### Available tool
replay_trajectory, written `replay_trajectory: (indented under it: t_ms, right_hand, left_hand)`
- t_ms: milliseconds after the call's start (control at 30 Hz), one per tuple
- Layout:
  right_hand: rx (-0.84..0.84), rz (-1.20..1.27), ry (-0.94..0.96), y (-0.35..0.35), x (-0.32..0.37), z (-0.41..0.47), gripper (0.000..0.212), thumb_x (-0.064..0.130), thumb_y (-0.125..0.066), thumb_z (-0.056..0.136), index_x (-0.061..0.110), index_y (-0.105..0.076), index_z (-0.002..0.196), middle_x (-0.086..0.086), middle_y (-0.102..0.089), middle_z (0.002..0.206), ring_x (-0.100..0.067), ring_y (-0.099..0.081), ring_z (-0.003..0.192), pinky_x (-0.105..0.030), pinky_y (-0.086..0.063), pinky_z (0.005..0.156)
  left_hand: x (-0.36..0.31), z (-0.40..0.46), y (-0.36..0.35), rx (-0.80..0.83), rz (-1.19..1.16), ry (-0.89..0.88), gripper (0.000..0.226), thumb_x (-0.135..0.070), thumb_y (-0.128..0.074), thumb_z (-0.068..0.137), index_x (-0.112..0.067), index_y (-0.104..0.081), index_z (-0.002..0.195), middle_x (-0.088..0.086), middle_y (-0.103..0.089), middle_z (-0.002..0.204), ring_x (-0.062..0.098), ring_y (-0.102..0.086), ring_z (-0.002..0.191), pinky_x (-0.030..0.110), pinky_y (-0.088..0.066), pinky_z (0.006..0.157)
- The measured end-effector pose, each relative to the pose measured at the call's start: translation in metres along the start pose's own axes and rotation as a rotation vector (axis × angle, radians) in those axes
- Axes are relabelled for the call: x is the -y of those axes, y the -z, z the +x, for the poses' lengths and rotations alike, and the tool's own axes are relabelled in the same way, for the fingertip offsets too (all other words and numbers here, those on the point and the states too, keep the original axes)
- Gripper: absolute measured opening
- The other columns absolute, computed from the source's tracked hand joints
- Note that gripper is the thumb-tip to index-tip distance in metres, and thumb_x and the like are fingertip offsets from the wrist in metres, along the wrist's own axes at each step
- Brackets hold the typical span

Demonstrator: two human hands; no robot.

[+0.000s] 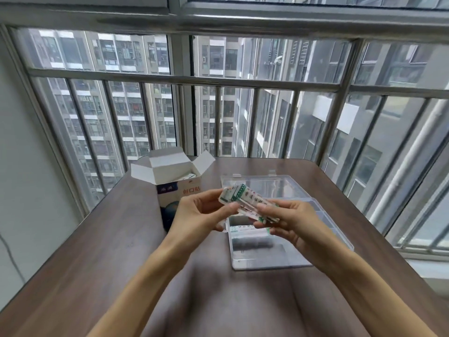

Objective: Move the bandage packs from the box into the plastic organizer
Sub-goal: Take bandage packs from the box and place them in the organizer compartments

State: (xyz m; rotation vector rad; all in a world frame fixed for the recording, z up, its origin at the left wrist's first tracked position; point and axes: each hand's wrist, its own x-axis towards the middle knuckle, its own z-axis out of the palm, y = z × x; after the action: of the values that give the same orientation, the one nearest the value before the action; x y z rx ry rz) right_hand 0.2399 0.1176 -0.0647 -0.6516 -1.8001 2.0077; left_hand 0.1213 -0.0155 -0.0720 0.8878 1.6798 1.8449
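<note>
**Handful of bandage packs held over the organizer, could easily slip**

Only the one head view here, so it all comes from that.

Biggest risk, I'd say: the bandage packs (245, 203) are a loose fanned bunch, not a tidy stack. They're held in the air between both hands, just above the near-left part of the plastic organizer (335, 229). If either grip loosens while the bunch gets squared up, the outer packs could slide out and land on the table (102, 251) or across the wrong compartment. The thin wrappers look slick, so that's my guess at the cause. A few packs look like they're already lying in the organizer under the hands, and dropping this lot on top crooked could leave them sticking up over the divider.

The box (175, 181) stands open just left of the hands with its flaps up, and more packs seem to be inside, so the job isn't finished yet. An elbow swing could knock it over.

Hand pose: the left hand (201, 212) comes in from the lower left, thumb and fingers pinching the left end of the bunch. The right hand (289, 222) comes from the lower right, fingers curled round the right end. Both forearms angle inward to meet above the organizer's near edge.
</note>
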Motion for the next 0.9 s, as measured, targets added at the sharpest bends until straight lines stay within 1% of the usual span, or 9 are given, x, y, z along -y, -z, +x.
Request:
replay_trajectory:
  t_ms: [100, 200, 300, 400, 567, 633, 700, 800, 900]
  right_hand:
    - [-0.009, 0.028, 0.0, -0.001, 0.003, 0.0, 0.012, 0.008, -0.061, 0.087, 0.011, -0.068, 0.097, -0.006, -0.074, 0.079, -0.012, -0.07, 0.062, -0.012, -0.048, 0.048]
    - [-0.008, 0.014, -0.014, -0.004, -0.001, -0.001, 0.012, 0.011, -0.059, 0.09, 0.013, -0.065, 0.1, -0.003, -0.075, 0.08, -0.012, -0.071, 0.066, -0.013, -0.048, 0.049]
    - [-0.022, 0.013, -0.019, -0.005, -0.003, -0.002, 0.014, 0.014, -0.058, 0.091, 0.012, -0.066, 0.102, -0.002, -0.074, 0.08, -0.012, -0.07, 0.066, -0.013, -0.047, 0.049]
    - [-0.049, 0.056, -0.023, -0.005, -0.003, -0.003, 0.014, 0.014, -0.058, 0.091, 0.009, -0.066, 0.102, -0.002, -0.073, 0.078, -0.01, -0.067, 0.061, -0.012, -0.046, 0.047]
    - [-0.046, 0.044, -0.003, -0.005, -0.004, -0.003, 0.014, 0.014, -0.063, 0.088, 0.008, -0.066, 0.1, -0.004, -0.072, 0.075, -0.009, -0.064, 0.055, -0.012, -0.048, 0.047]
    - [-0.028, 0.015, 0.006, -0.006, -0.003, -0.004, 0.015, 0.016, -0.064, 0.087, 0.009, -0.068, 0.1, -0.004, -0.072, 0.074, -0.009, -0.064, 0.056, -0.012, -0.048, 0.048]
    - [-0.024, 0.007, 0.007, -0.008, -0.004, -0.004, 0.014, 0.017, -0.063, 0.088, 0.01, -0.068, 0.099, -0.004, -0.072, 0.074, -0.009, -0.065, 0.057, -0.013, -0.048, 0.049]
    - [-0.009, -0.003, -0.001, -0.009, -0.005, -0.004, 0.014, 0.018, -0.058, 0.092, 0.011, -0.067, 0.1, -0.003, -0.071, 0.074, -0.009, -0.065, 0.058, -0.014, -0.048, 0.049]
    - [0.009, -0.026, -0.006, -0.009, -0.006, -0.005, 0.016, 0.017, -0.052, 0.096, 0.012, -0.066, 0.101, -0.002, -0.071, 0.072, -0.01, -0.065, 0.061, -0.015, -0.049, 0.049]
  left_hand:
    - [-0.001, 0.0, -0.002, -0.037, -0.033, 0.002, 0.018, -0.013, -0.074, 0.078, -0.018, -0.073, 0.095, -0.003, -0.076, 0.087, 0.004, -0.07, 0.079, 0.011, -0.045, 0.052]
    - [0.001, 0.0, -0.003, -0.054, -0.048, 0.017, 0.011, -0.014, -0.074, 0.078, -0.017, -0.074, 0.089, -0.002, -0.076, 0.084, 0.004, -0.07, 0.075, 0.011, -0.046, 0.052]
    - [0.004, 0.001, -0.004, -0.054, -0.037, 0.027, 0.012, -0.018, -0.074, 0.078, -0.016, -0.073, 0.09, 0.0, -0.076, 0.084, 0.007, -0.071, 0.076, 0.015, -0.05, 0.055]
    - [0.004, 0.0, -0.006, -0.056, -0.041, 0.031, 0.015, -0.02, -0.076, 0.075, -0.014, -0.071, 0.088, 0.002, -0.076, 0.082, 0.01, -0.071, 0.073, 0.016, -0.051, 0.057]
    - [0.002, -0.002, -0.008, -0.019, -0.039, 0.049, 0.027, -0.026, -0.073, 0.073, -0.018, -0.071, 0.099, 0.001, -0.076, 0.084, 0.006, -0.07, 0.071, 0.013, -0.048, 0.051]
    - [0.002, -0.003, -0.008, 0.006, 0.0, 0.042, 0.018, -0.024, -0.072, 0.078, -0.019, -0.073, 0.096, -0.001, -0.075, 0.081, 0.003, -0.068, 0.068, 0.012, -0.045, 0.049]
    - [0.004, -0.001, -0.009, -0.014, 0.021, 0.035, 0.011, -0.02, -0.07, 0.082, -0.018, -0.074, 0.092, -0.002, -0.075, 0.077, 0.001, -0.066, 0.063, 0.012, -0.044, 0.048]
    - [0.007, 0.0, -0.01, -0.055, 0.015, 0.047, 0.012, -0.02, -0.072, 0.081, -0.013, -0.075, 0.09, -0.001, -0.074, 0.074, 0.0, -0.064, 0.06, 0.011, -0.043, 0.048]
    - [0.008, 0.0, -0.011, -0.082, 0.027, 0.057, 0.014, -0.024, -0.073, 0.079, -0.013, -0.075, 0.087, -0.001, -0.075, 0.074, -0.001, -0.063, 0.058, 0.011, -0.043, 0.048]
